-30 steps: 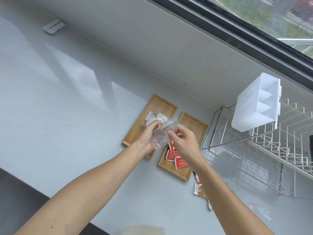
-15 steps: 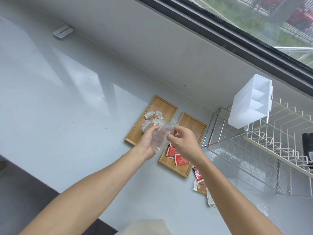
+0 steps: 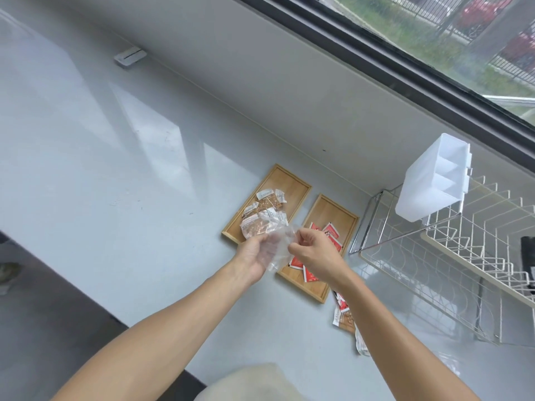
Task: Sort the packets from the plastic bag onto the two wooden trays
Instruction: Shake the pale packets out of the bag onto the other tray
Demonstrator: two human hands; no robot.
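Plastic bag [image 3: 278,250] pinched in both grips, brown packets [image 3: 262,215] on left tray [image 3: 292,183], red packets [image 3: 331,234] on right tray [image 3: 327,212]

The right hand [image 3: 314,254] and forearm hide part of the red packets [image 3: 298,263] and loose packets [image 3: 344,316] on the counter; packet print is too small to read; a dish rack [image 3: 463,256] runs off the right edge.

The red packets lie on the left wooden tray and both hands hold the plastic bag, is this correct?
Not quite. In the head view the red packets lie on the right wooden tray; the left one has brown and white packets. Both hands do hold the plastic bag.
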